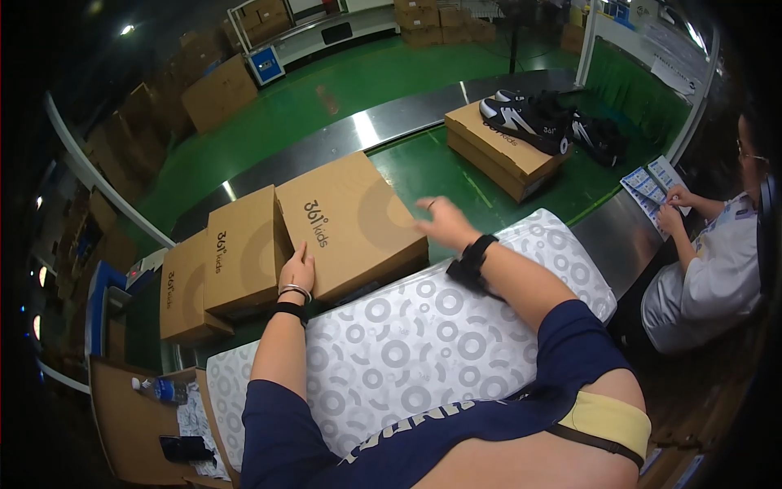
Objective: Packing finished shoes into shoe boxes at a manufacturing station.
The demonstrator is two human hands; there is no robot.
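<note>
A closed brown cardboard shoebox (350, 220) with dark print on its lid lies in front of me, between my hands. My left hand (298, 270) rests against its left side, fingers stretched out, next to the neighbouring shoebox (244, 253). My right hand (448, 223) is at the right edge of the lid, its fingers apart and slightly blurred; whether they touch the cardboard I cannot tell. Both wrists wear black bands. Beneath my forearms spreads a stack of white paper (423, 326) with grey rings and arcs.
A third shoebox (186, 289) stands at the left. Black-and-white sneakers (529, 122) sit on and beside another shoebox (497, 155) on the green conveyor belt (432, 183). At the right a co-worker (705, 269) holds printed sheets (652, 191). An open carton (134, 432) at lower left contains a bottle (167, 390).
</note>
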